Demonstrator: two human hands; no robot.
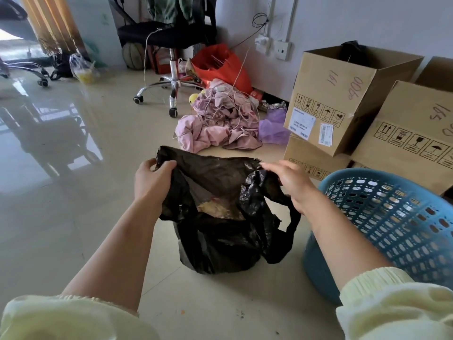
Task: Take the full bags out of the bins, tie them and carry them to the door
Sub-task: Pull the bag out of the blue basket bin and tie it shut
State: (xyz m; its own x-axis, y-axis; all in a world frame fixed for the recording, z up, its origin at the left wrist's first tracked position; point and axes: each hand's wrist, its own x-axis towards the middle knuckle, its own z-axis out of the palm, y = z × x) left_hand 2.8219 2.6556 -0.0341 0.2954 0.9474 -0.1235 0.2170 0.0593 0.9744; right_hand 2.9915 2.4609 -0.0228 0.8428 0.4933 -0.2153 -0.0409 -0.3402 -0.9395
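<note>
A black plastic rubbish bag stands on the tiled floor in front of me, out of the bin, its mouth held wide. Yellowish waste shows inside the bag. My left hand pinches the bag's left rim. My right hand grips the right rim, and a loop handle hangs below it. A blue perforated plastic bin stands just right of the bag, tilted toward me, with no liner visible in it.
Stacked cardboard boxes line the wall at right. A heap of pink cloth with cords lies beyond the bag, a red bag and a black office chair behind it. Glossy floor spreads to the left.
</note>
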